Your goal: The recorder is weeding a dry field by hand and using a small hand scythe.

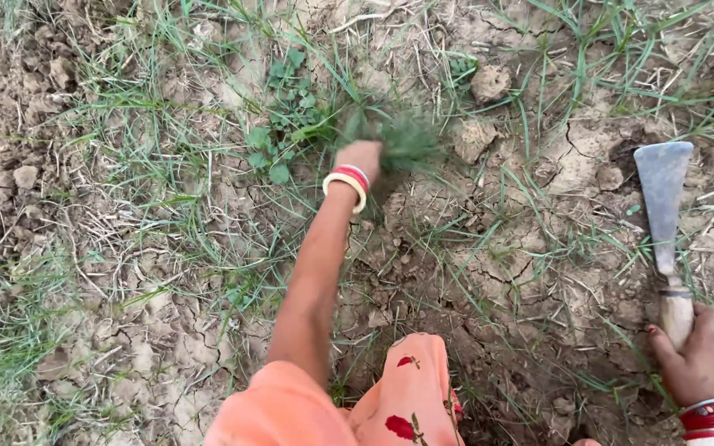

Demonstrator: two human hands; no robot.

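Note:
My left hand (360,155) reaches far forward and is closed around a tuft of green grass (406,140), which is blurred with motion. Red and yellow bangles sit on that wrist. My right hand (697,359) rests at the lower right, gripping the wooden handle of a hand hoe (664,194) whose flat grey metal blade points away from me and lies on the cracked soil. An orange flowered garment (406,396) covers my knee at the bottom centre.
Dry, cracked earth (539,272) with thin grass blades all around. A broad-leaved weed (283,132) grows just left of the left hand. Clods of soil (489,83) lie at upper centre and along the left edge.

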